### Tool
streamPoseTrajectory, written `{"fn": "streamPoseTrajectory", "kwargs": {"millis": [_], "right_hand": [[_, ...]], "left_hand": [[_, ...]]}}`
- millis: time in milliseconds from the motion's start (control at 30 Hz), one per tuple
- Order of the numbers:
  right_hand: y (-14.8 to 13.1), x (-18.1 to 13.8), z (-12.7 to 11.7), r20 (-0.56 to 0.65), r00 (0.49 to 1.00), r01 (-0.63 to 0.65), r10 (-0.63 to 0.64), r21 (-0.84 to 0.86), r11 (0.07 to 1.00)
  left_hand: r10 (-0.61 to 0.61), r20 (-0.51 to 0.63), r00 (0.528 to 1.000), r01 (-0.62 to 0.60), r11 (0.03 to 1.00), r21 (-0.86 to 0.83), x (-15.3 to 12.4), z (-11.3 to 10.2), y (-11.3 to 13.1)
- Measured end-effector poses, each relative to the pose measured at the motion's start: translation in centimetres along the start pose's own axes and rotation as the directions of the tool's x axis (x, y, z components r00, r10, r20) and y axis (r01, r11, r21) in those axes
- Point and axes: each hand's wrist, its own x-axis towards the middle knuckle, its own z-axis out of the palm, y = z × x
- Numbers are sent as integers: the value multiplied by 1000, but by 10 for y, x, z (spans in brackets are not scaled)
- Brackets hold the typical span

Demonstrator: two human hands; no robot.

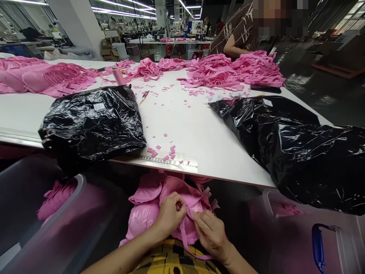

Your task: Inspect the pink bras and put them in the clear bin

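Observation:
Pink lace-patterned bras [142, 219] lie bunched in my lap, just below the table edge. My left hand [172, 211] rests over them with its fingers curled closed; whatever is inside the curl is hidden. Close by on the right, my right hand [211, 233] pinches the edge of a bra cup between thumb and fingers. A thin pink strap [184, 236] hangs down between the two hands and bends toward the right wrist. Small pale tabs [213, 203] stick out at the right side of the pile.
On the white table [188, 129] lie a black plastic bag [94, 125], more black bags [308, 148], pink scraps, a measuring strip [154, 159], small snips [144, 96] and a thread cone [118, 76]. Plastic bins [82, 186] flank me. Across the table a person leans by pink piles [228, 70].

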Motion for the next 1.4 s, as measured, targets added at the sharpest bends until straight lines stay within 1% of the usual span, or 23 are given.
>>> {"fn": "streamPoseTrajectory", "kwargs": {"millis": [167, 333, 467, 533, 600, 667, 733, 833, 900, 967, 1000, 1033, 1067, 1100, 1133, 1167, 1200, 1233, 1267, 1300, 1333, 1367, 1400], "right_hand": [[-1, 6, 8, 42, 999, -1, 4, -82, 997], [-4, 11, 12, 121, 990, 77, -67, -75, 994], [2, 11, 9, 204, 968, 161, -146, -59, 985], [6, 14, 9, 211, 963, 187, -168, -72, 980], [6, 17, 12, 173, 978, 141, -120, -116, 983], [4, 21, 20, 96, 995, 34, -21, -137, 990], [-1, 25, 30, 44, 997, -56, 61, -99, 994], [-6, 28, 39, 7, 986, -166, 167, -39, 985], [-5, 29, 40, -13, 973, -229, 229, -26, 973], [-2, 29, 38, -24, 964, -264, 264, -5, 965], [-1, 29, 37, -29, 960, -279, 279, 17, 960], [1, 29, 35, -36, 955, -294, 296, 44, 955], [1, 28, 34, -45, 950, -307, 310, 71, 949], [1, 28, 33, -55, 946, -312, 318, 96, 945], [1, 27, 32, -63, 945, -311, 320, 115, 943], [0, 27, 32, -67, 947, -304, 314, 126, 944], [-1, 28, 32, -66, 950, -295, 305, 136, 946], [-3, 30, 31, -61, 953, -286, 297, 145, 947], [-4, 31, 30, -54, 956, -277, 288, 152, 949], [-6, 34, 28, -49, 960, -265, 275, 151, 952], [-7, 36, 26, -50, 966, -245, 254, 140, 959], [-7, 38, 23, -51, 972, -221, 229, 121, 968], [-8, 40, 19, -50, 978, -196, 201, 97, 976]], "left_hand": [[2, -14, 1000, -3, 1000, -29, 2, 1, -2], [38, -18, 999, -38, 999, -22, 1, 0, -6], [41, -16, 999, -42, 998, -40, -1, 1, -9], [67, -24, 997, -67, 997, -36, -2, 2, -11], [108, -55, 993, -110, 994, -27, -1, 3, -13], [139, -93, 986, -142, 990, -19, 1, 3, -17], [149, -109, 983, -152, 988, -15, 4, 3, -20], [137, -120, 983, -140, 990, -24, 7, 2, -22], [106, -131, 986, -114, 992, -59, 5, -1, -20], [51, -109, 993, -65, 988, -137, -3, -7, -17], [-1, -72, 997, -14, 980, -199, -10, -12, -16], [-83, -8, 997, 77, 957, -279, -18, -17, -16], [-194, 71, 979, 206, 904, -375, -26, -22, -16], [-321, 163, 933, 359, 802, -478, -34, -28, -17], [-432, 260, 863, 498, 649, -575, -40, -32, -18], [-507, 355, 785, 596, 464, -655, -45, -35, -18], [-540, 432, 722, 637, 276, -720, -47, -37, -17], [-541, 480, 690, 626, 113, -772, -47, -37, -16], [-530, 500, 685, 585, -10, -811, -44, -35, -14], [-520, 502, 691, 537, -96, -838, -39, -32, -12], [-524, 486, 700, 489, -145, -860, -34, -28, -10], [-531, 462, 710, 451, -160, -878, -29, -23, -8], [-534, 439, 723, 434, -145, -889, -25, -17, -6]]}}
